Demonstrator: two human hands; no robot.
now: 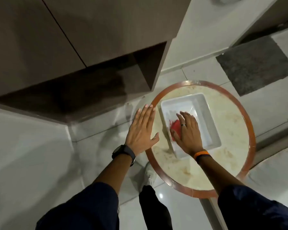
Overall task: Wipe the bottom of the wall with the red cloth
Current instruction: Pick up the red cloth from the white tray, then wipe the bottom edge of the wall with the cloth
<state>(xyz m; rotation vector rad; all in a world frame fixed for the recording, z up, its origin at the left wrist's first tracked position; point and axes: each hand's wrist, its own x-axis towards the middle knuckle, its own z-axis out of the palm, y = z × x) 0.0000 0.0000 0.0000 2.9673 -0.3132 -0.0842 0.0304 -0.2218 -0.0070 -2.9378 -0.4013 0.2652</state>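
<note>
Red cloth [175,128] sits inside the white tray [206,117], under your right hand [188,135]. Beyond your fingertips rises the pale wall [193,35] beside the brown cabinet [56,47], with tiled floor [32,155] below. The round bench [231,123] with its brown rim carries the tray. Your right fingers [184,117] lie spread flat over the cloth, pressing rather than pinching it. Your left hand [142,131] hovers open, fingers [147,112] straight, just left of the tray.

Red cloth [175,127]; white tray [206,113]; beige mottled tabletop [226,130] w/ brown rim; dk grey mat [254,67].
</note>
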